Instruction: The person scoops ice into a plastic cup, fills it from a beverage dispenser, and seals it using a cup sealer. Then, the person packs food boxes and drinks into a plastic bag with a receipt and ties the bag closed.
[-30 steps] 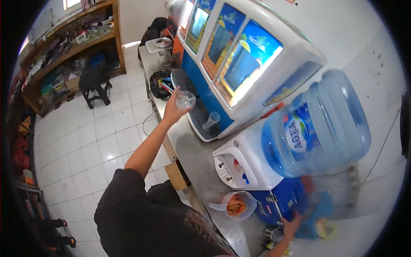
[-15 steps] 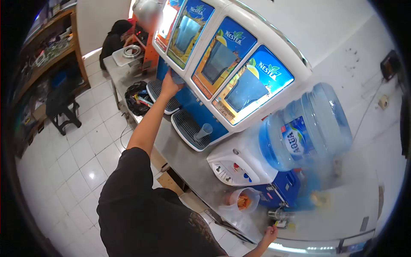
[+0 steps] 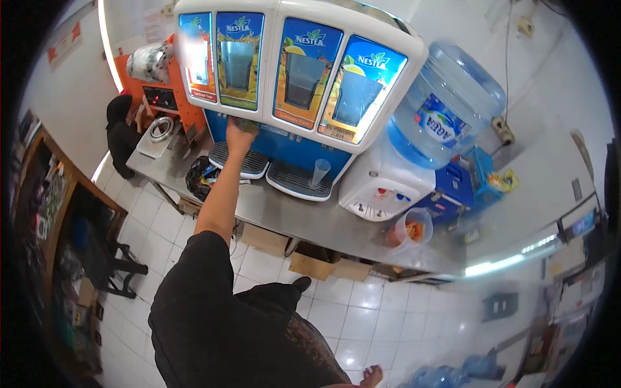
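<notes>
My left hand [image 3: 239, 137] reaches up under the drink dispenser [image 3: 272, 116], below its second panel from the left. Its fingers are closed round what looks like a clear cup [image 3: 248, 126], mostly hidden by the hand. At the bottom edge, low and away from the counter, my right hand [image 3: 371, 376] shows with loosely bent fingers and nothing visible in it. A clear plastic cup [image 3: 320, 172] stands on the right drip tray [image 3: 291, 183]. The left drip tray [image 3: 255, 167] lies below my left hand.
Right of the dispenser stand a water dispenser [image 3: 369, 194] with a large bottle [image 3: 453, 97], a pitcher [image 3: 405, 234] with orange contents and a blue box [image 3: 447, 191]. A black bag [image 3: 200, 178] and an orange machine [image 3: 162, 90] are leftward. Behind them is another person [image 3: 121, 139].
The view has swung, so the dispenser appears more upright and farther left. My right hand has come away from the items at the counter's right end. My left hand stays under the dispenser.
</notes>
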Demonstrator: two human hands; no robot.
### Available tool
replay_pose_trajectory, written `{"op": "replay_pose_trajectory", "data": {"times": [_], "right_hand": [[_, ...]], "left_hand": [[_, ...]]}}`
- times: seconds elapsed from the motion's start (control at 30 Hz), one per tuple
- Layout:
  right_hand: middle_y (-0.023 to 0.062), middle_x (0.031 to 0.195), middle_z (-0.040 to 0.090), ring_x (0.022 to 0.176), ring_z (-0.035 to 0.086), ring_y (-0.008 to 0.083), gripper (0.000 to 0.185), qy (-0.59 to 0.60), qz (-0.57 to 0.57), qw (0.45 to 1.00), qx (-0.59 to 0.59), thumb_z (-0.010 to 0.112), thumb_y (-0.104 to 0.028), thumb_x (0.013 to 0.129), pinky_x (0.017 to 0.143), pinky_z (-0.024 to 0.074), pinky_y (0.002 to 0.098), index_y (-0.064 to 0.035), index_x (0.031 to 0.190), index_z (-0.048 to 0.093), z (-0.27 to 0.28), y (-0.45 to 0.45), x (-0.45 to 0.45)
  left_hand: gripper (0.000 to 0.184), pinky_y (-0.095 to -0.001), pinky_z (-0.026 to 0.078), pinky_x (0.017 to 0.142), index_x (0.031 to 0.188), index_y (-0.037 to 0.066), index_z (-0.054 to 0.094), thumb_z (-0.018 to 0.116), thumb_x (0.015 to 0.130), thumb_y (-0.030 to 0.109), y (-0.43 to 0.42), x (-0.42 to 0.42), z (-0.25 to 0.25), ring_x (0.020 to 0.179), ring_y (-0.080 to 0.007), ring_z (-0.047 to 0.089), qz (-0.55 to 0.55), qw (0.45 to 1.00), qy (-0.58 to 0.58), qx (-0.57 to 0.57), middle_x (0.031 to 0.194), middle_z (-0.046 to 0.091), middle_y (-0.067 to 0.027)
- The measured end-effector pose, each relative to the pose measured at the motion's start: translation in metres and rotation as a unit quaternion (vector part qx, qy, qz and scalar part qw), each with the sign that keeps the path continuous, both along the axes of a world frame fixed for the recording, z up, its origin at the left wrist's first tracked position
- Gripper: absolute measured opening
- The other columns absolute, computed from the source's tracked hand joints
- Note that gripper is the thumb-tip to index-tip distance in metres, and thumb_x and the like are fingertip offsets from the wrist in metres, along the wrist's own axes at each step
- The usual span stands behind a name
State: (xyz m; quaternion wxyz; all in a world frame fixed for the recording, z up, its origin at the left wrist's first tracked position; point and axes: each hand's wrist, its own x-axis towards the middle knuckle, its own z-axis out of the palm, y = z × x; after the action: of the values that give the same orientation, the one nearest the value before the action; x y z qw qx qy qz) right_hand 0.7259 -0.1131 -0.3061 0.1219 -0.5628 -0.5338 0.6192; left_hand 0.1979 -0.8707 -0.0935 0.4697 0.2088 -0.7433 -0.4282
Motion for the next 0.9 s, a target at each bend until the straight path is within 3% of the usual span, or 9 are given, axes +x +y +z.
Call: {"op": "replay_pose_trajectory", "data": {"times": [0.03,0.07,0.33,0.37,0.43,0.53,0.67,0.8,0.9], "right_hand": [[0.0108,0.087,0.064,0.066,0.060,0.0214,0.015,-0.076,-0.047,0.994,-0.060,0.057,-0.016,0.090,0.055,0.0482,0.0333,-0.0015,0.093,0.057,-0.049,0.003,0.050],[0.0108,0.088,0.064,0.068,0.060,0.0218,0.016,-0.099,-0.071,0.989,-0.088,0.057,-0.017,0.090,0.056,0.0482,0.0337,-0.0019,0.095,0.057,-0.062,-0.023,0.089],[0.0106,0.102,0.061,0.082,0.059,0.0248,0.027,-0.107,-0.102,0.961,-0.235,0.057,-0.023,0.091,0.068,0.0483,0.0374,-0.0050,0.110,0.053,-0.106,-0.259,0.187],[0.0106,0.103,0.061,0.084,0.059,0.0252,0.029,-0.101,-0.100,0.959,-0.245,0.058,-0.024,0.091,0.069,0.0483,0.0379,-0.0054,0.112,0.053,-0.109,-0.288,0.191],[0.0105,0.107,0.060,0.087,0.059,0.0259,0.032,-0.083,-0.097,0.957,-0.260,0.058,-0.026,0.091,0.072,0.0484,0.0388,-0.0061,0.116,0.052,-0.109,-0.345,0.197],[0.0105,0.112,0.059,0.092,0.058,0.0271,0.038,-0.051,-0.095,0.956,-0.274,0.058,-0.028,0.091,0.077,0.0484,0.0402,-0.0073,0.122,0.051,-0.102,-0.426,0.200],[0.0104,0.119,0.057,0.099,0.057,0.0286,0.045,-0.008,-0.090,0.959,-0.269,0.058,-0.032,0.092,0.083,0.0485,0.0420,-0.0088,0.129,0.049,-0.084,-0.522,0.208],[0.0116,0.122,0.056,0.103,0.058,0.0307,0.048,0.022,-0.159,0.955,-0.250,0.061,-0.031,0.091,0.087,0.0479,0.0437,-0.0093,0.132,0.049,-0.055,-0.590,0.199],[0.0123,0.122,0.056,0.102,0.058,0.0298,0.047,0.032,-0.183,0.954,-0.236,0.061,-0.030,0.091,0.084,0.0493,0.0418,-0.0090,0.131,0.049,-0.072,-0.633,0.240]], "left_hand": [[0.070,-0.0408,0.048,0.091,0.116,0.000,0.051,0.083,0.055,0.012,-0.002,-0.001,-0.001,0.106,-0.0368,0.060,-0.013,1.000,-0.003,-0.004,0.113,0.063,-0.0186],[0.070,-0.0412,0.048,0.090,0.116,0.000,0.052,0.083,0.055,0.013,-0.005,-0.004,-0.006,0.106,-0.0372,0.060,-0.015,1.000,0.005,0.003,0.111,0.064,-0.0183],[0.066,-0.0418,0.050,0.086,0.115,0.001,0.052,0.083,0.059,0.018,-0.019,0.005,-0.007,0.100,-0.0377,0.064,-0.037,0.998,-0.053,0.010,0.107,0.067,-0.0181],[0.066,-0.0416,0.050,0.086,0.115,0.001,0.052,0.083,0.059,0.018,-0.021,0.005,-0.004,0.100,-0.0372,0.064,-0.047,0.999,-0.016,-0.003,0.107,0.067,-0.0179],[0.068,-0.0409,0.049,0.088,0.116,0.001,0.052,0.083,0.059,0.018,-0.020,0.012,0.003,0.103,-0.0368,0.063,-0.069,0.998,0.009,-0.007,0.109,0.066,-0.0172],[0.067,-0.0413,0.048,0.090,0.117,0.001,0.052,0.083,0.060,0.019,-0.042,-0.019,-0.038,0.106,-0.0376,0.061,-0.170,0.980,0.091,0.047,0.112,0.064,-0.0185],[0.068,-0.0421,0.046,0.092,0.115,-0.001,0.051,0.085,0.058,0.015,-0.042,-0.007,-0.025,0.106,-0.0385,0.059,-0.169,0.984,0.050,0.038,0.112,0.061,-0.0201],[0.070,-0.0442,0.046,0.092,0.115,-0.001,0.050,0.086,0.057,0.017,-0.047,-0.010,-0.023,0.106,-0.0397,0.057,-0.172,0.984,0.042,0.013,0.113,0.060,-0.0201],[0.070,-0.0458,0.045,0.093,0.115,-0.002,0.050,0.085,0.058,0.017,-0.044,-0.003,-0.018,0.107,-0.0413,0.055,-0.150,0.988,0.033,-0.028,0.113,0.058,-0.0220]]}}
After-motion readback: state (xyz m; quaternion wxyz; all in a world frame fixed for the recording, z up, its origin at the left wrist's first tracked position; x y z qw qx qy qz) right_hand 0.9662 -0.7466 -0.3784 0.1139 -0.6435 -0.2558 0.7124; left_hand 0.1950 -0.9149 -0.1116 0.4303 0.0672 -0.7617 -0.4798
